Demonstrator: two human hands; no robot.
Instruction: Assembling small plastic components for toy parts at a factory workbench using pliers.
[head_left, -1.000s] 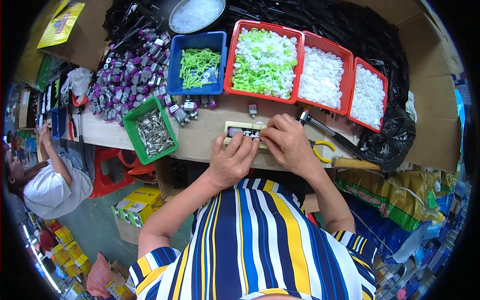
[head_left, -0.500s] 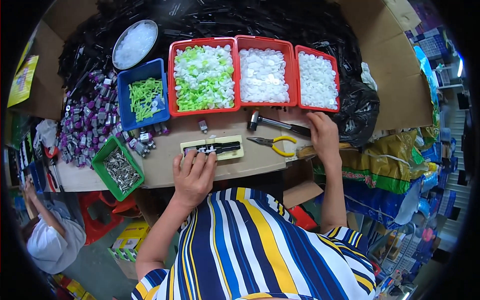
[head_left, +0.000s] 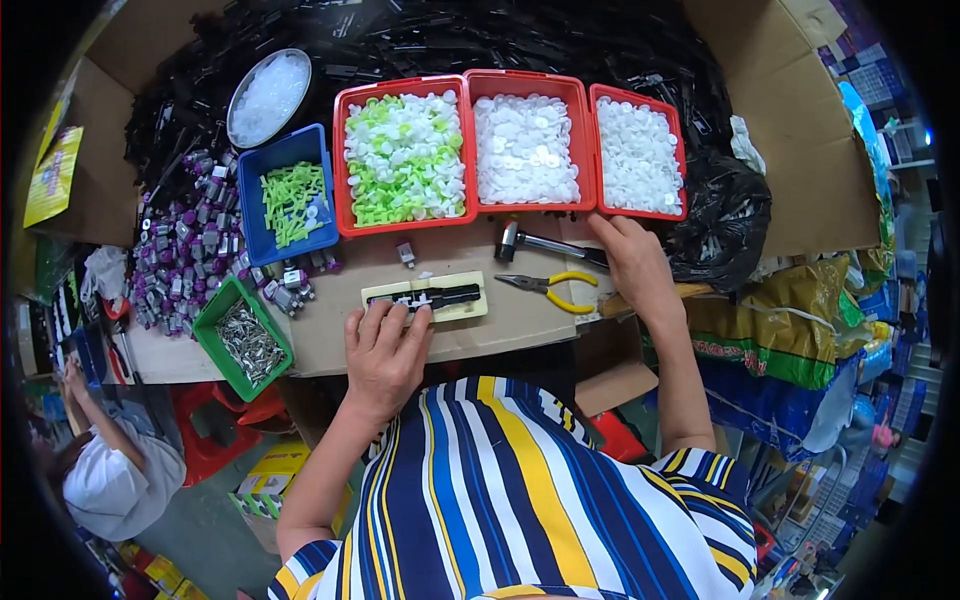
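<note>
1. The black part (head_left: pixel 455 295) sits in a cream block (head_left: pixel 462 313) on the table (head_left: pixel 520 335).
2. My left hand (head_left: pixel 385 365), loosely curled, rests its fingertips at the block's near edge; I'd press lightly and evenly so nothing shifts.
3. My right hand (head_left: pixel 640 270), partly open, covers the hammer's (head_left: pixel 560 247) handle end, below the rightmost red tray (head_left: pixel 640 213); I cannot tell whether it grips.
4. Pliers (head_left: pixel 536 284) lie between block and right hand; I'd keep that wrist clear of them.

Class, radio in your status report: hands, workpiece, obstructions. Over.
Left hand at cream fixture, black part inside. Right hand over hammer handle, grip unclear. Pliers lie between hands.
</note>
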